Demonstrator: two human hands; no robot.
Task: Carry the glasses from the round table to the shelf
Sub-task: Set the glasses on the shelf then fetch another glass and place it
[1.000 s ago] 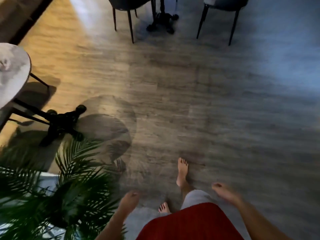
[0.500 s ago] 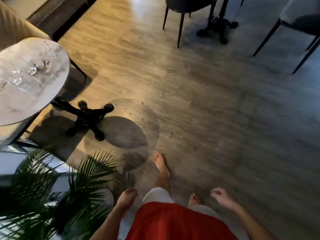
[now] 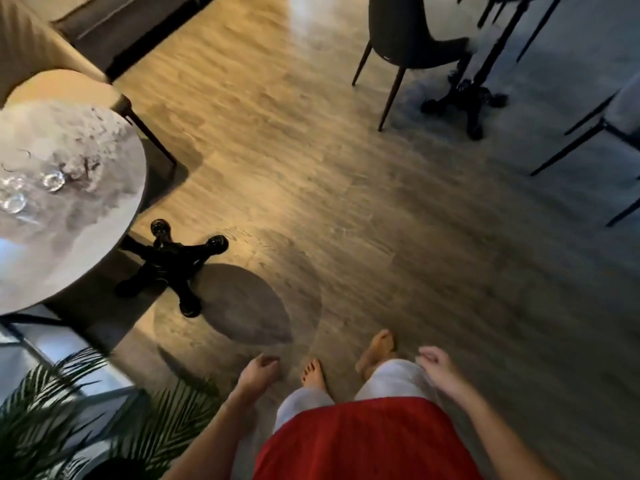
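A barefoot person in a red top stands on a grey wood-plank floor (image 3: pixel 398 237), both hands hanging empty: the left hand (image 3: pixel 258 374) loosely curled, the right hand (image 3: pixel 434 370) half open, fingers relaxed. Clear drinking glasses (image 3: pixel 33 188) sit well in from the edge of the round marble-topped table (image 3: pixel 86 216) at left, its black four-footed base (image 3: pixel 173 268) beside open floor. Dark chairs (image 3: pixel 405 39) stand far right; a green palm plant (image 3: pixel 69 420) crowds the near left.

I can't count the blurred glasses (image 3: pixel 52 181) on the round surface (image 3: pixel 86 237), itself cropped at its left side.
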